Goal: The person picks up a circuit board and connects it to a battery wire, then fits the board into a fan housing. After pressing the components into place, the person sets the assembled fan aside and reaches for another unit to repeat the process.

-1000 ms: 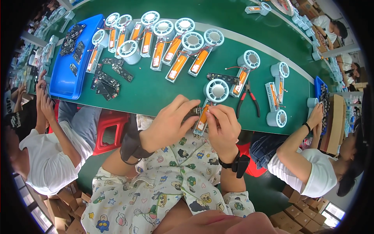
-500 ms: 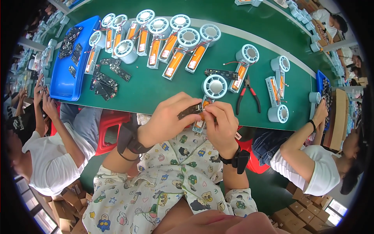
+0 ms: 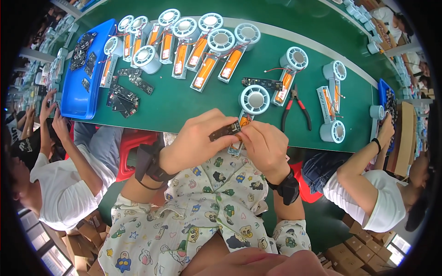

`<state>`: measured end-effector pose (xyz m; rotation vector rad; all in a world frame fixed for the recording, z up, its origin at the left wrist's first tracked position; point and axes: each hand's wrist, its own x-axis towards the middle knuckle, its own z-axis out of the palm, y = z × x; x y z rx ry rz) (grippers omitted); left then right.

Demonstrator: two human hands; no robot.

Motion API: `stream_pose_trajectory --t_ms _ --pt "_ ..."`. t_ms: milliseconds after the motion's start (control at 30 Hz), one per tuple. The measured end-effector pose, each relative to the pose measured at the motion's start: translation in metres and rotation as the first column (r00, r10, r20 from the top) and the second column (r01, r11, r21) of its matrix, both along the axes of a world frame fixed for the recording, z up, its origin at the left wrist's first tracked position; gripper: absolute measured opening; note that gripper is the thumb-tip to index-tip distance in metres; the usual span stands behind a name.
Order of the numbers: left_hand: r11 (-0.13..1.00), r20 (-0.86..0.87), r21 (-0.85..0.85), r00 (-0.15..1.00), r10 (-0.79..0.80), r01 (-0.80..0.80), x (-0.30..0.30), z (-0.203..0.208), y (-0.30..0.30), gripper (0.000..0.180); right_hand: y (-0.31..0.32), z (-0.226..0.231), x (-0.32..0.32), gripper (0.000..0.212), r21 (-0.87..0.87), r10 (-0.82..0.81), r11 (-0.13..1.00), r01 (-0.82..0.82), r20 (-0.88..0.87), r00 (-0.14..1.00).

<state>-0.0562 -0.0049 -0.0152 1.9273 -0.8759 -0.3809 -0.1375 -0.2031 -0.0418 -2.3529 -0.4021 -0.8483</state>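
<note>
My left hand (image 3: 193, 140) is closed round a small black circuit board (image 3: 224, 132), pinched between thumb and fingers. Against the board's right end, the thumb and fingertips of my right hand (image 3: 268, 146) are pressed together. Whatever they pinch is too small and covered to make out. Just beyond and partly under my hands, at the table's near edge, lies a pale blue handheld fan body (image 3: 254, 100) with a round slotted head. An orange battery (image 3: 245, 120) shows in its open handle, partly hidden by my fingers.
Side cutters (image 3: 296, 108) with red and black handles lie right of my hands, near another circuit board (image 3: 261, 83). Several fan bodies (image 3: 221, 40) with orange batteries stand farther back. Loose boards (image 3: 123, 99) and a blue tray (image 3: 78, 105) are at left. Co-workers sit on both sides.
My right hand has turned slightly, its wrist swinging right and its fingertips closing in at the board's end. My left hand keeps its hold on the circuit board.
</note>
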Motion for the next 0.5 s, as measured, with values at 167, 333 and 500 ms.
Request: stream_pose_trajectory --t_ms 167,333,500 --pt "0.999 0.132 -0.041 0.991 0.001 0.005 -0.003 0.002 -0.002 0.041 -0.002 -0.02 -0.002 0.027 0.141 0.067 0.987 -0.078 0.077 0.995" --pt "0.996 0.17 -0.072 0.983 0.072 -0.061 -0.003 -0.001 -0.006 0.039 0.001 -0.019 -0.011 0.034 0.109 0.013 0.994 -0.015 0.022 1.0" --pt "0.975 -0.079 -0.102 0.979 0.19 -0.198 0.0 -0.007 -0.005 0.035 0.002 -0.024 -0.011 0.033 0.177 0.01 0.984 -0.007 -0.017 1.0"
